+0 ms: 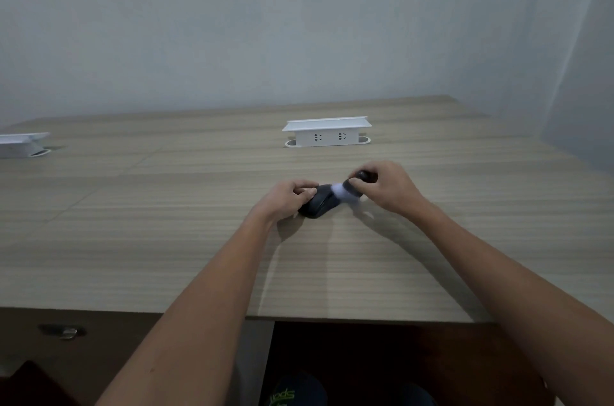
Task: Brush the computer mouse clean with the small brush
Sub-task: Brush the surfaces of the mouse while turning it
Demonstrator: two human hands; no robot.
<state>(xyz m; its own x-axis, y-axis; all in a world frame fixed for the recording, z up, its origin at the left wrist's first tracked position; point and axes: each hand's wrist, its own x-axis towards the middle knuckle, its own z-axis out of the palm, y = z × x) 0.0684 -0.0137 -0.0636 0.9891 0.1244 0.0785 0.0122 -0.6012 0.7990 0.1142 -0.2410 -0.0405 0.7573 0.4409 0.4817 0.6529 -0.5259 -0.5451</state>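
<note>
Dark mouse (319,203) clamped in left hand (287,201) — right hand (387,184) grips white-bristled brush (347,190).

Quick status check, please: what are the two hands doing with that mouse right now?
Left hand steadies mouse on desk. Right hand holds small brush, bristles on mouse. Nothing in the way.

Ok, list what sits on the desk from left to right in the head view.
Pop-up socket box at the left edge → left hand → computer mouse → small brush → right hand. A second socket box stands farther back.
</note>
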